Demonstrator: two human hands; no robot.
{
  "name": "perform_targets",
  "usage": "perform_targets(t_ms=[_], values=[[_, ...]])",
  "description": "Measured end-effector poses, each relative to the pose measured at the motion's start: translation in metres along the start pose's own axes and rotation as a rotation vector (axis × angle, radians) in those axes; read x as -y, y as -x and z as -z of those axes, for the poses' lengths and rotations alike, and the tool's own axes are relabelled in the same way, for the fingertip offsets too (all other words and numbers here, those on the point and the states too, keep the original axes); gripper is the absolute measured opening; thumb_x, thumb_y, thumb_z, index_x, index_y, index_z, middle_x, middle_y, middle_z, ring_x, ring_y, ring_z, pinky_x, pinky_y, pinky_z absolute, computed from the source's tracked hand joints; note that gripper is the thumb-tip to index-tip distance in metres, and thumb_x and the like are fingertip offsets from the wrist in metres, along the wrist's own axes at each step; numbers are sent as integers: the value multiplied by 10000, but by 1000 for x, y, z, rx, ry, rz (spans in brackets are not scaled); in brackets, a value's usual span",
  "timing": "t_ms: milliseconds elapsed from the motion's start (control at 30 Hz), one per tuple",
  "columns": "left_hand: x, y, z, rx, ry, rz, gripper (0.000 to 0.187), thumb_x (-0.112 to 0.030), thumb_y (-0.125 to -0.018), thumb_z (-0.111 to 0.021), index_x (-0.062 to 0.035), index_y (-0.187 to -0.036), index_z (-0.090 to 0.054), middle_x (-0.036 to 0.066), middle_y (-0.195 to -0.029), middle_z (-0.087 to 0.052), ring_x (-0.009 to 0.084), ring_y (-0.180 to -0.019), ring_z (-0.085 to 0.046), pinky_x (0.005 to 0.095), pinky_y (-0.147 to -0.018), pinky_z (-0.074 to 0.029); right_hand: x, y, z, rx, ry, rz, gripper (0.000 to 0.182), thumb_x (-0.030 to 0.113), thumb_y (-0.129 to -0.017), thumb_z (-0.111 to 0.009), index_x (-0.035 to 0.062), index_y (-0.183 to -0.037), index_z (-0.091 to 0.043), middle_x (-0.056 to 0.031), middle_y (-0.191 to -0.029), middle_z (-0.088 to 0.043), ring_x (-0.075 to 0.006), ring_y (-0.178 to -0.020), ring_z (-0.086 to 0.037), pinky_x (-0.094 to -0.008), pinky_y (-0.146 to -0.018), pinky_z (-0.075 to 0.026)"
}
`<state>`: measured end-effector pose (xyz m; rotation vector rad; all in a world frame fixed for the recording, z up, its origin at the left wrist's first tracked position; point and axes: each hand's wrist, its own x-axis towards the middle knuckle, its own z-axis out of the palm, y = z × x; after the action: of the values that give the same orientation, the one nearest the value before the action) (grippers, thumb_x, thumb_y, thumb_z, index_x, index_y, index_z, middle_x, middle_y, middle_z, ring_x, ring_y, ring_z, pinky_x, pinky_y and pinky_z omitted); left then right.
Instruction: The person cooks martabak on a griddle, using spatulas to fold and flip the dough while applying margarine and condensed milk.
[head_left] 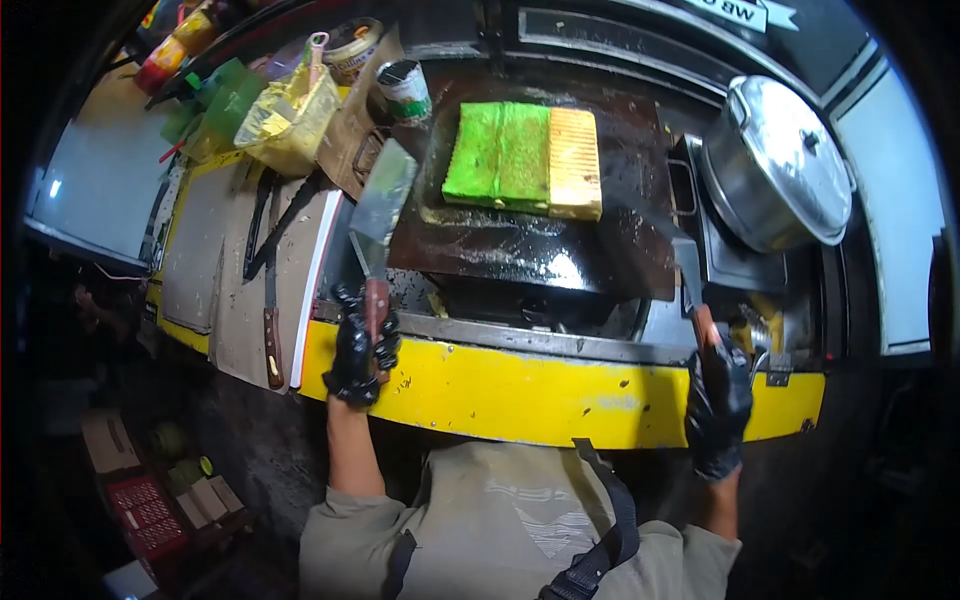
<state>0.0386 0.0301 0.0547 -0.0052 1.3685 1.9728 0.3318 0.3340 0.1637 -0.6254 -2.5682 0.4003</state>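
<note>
My left hand (352, 350), in a black glove, is closed around the red-brown handle of a spatula (385, 195). Its wide metal blade points up beside the griddle's left edge. A second spatula (688, 268) is gripped in my right hand (720, 405), also gloved in black; its blade end is blurred near the griddle's right edge. Between the two blades, green bread slabs (498, 150) and a pale yellow, browned-on-top slab (574, 160) lie side by side on the dark, greasy griddle (480, 255). Neither blade touches the bread.
A lidded metal pot (780, 165) stands right of the griddle. On the left are a tub (290, 125) smeared with yellow spread, a can (404, 92), and a long knife (271, 330) on cardboard (232, 300). A yellow counter edge (520, 395) runs along the front.
</note>
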Motion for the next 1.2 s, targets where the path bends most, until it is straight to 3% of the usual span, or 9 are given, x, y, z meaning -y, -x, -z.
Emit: perform_targets(t_ms=[133, 233, 333, 400, 433, 533, 667, 867, 1200], values=[[-35, 34, -46, -156, 64, 160, 404, -518, -906, -404, -128, -827, -475, -20, -601, -462, 74, -387, -405, 189, -330, -320, 15, 21, 23, 233, 112, 150, 408, -62, -781, -591, 34, -1174, -538, -193, -1053, -596, -321, -949, -592, -364, -791, -494], [-31, 36, -44, -148, 104, 177, 473, -586, -882, -385, -128, -825, -492, -27, -559, -442, 76, -382, -402, 188, -331, -320, 56, 19, 24, 262, 180, 142, 388, -27, -776, -611, 46, -1152, -547, -202, -1056, -591, -329, -949, -590, -369, -788, -495], [-26, 34, -35, -74, 147, 255, 487, -598, -876, -381, -126, -821, -490, -28, -560, -444, 78, -386, -406, 188, -335, -318, 66, 26, -5, 326, -117, -402, 314, 69, -821, -574, 57, -1134, -555, -202, -1033, -588, -336, -863, -609, -365, -675, -516], [-31, 32, -46, -167, 112, 214, 562, -663, -824, -393, -140, -998, -504, 14, -614, -510, 92, -363, -425, 204, -303, -334, 64, 21, -36, 266, 136, -24, 314, 96, -872, -496, 4, -1172, -503, -166, -1019, -584, -257, -759, -602, -383, -639, -501], [-31, 30, -45, -174, 106, 159, 545, -641, -843, -382, -144, -1038, -497, 26, -634, -516, 93, -374, -424, 209, -303, -335, 62, 11, -39, 258, 178, 146, 264, 99, -864, -507, -8, -1104, -537, -185, -1004, -579, -296, -757, -589, -376, -610, -496], [-42, 31, -35, -92, 106, 130, 528, -617, -861, -374, -149, -1074, -494, 34, -649, -512, 90, -385, -419, 204, -308, -330, 65, 5, -38, 208, 4, 39, 259, 59, -842, -514, 43, -1097, -562, -189, -1072, -566, -327, -800, -588, -397, -643, -497], [-62, 34, -25, -25, 97, 115, 537, -624, -856, -363, -146, -1076, -476, -12, -639, -457, 70, -403, -398, 184, -341, -322, 93, 31, -11, 264, 242, 69, 332, 59, -808, -556, 80, -1139, -571, -204, -1126, -545, -331, -904, -576, -390, -696, -504], [-84, 20, -5, 40, 84, 123, 470, -536, -906, -373, -134, -1123, -486, 20, -682, -478, 90, -400, -399, 199, -325, -320, 128, 18, -72, 195, 167, 11, 381, -20, -754, -550, 42, -1130, -564, -210, -1065, -553, -341, -880, -575, -393, -675, -508], [-109, 5, 33, 137, 42, 272, 613, -644, -848, -356, -168, -1225, -439, -20, -677, -472, 55, -448, -416, 184, -371, -339, 210, 20, -75, 200, 272, -76, 437, -9, -758, -568, 83, -1183, -528, -188, -1067, -550, -337, -886, -571, -376, -668, -508]])
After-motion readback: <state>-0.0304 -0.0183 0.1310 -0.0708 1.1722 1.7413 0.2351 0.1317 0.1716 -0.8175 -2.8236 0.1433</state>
